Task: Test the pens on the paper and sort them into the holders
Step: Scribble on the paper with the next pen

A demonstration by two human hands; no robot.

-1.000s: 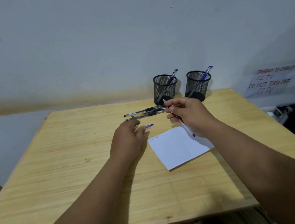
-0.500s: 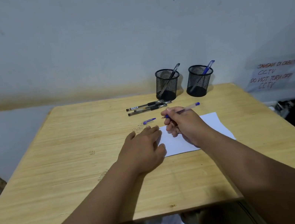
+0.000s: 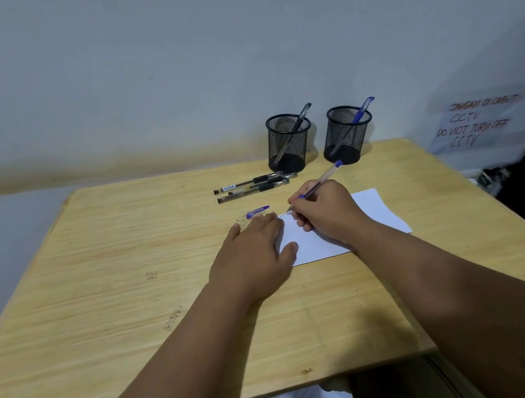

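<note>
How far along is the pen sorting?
Done: one pen stands in the left holder and one in the right holder. In hand: the right hand grips a blue pen, tip at the paper, which the left hand presses flat; its blue cap lies on the table. Left: three black pens lie untested by the holders.

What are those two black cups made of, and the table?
The cups look like black metal mesh: you can see the pens inside through tiny holes. Coated wire, probably, though plastic can't be ruled out. The table looks like pale wood with a smooth finish, showing long grain lines; possibly plywood.
</note>
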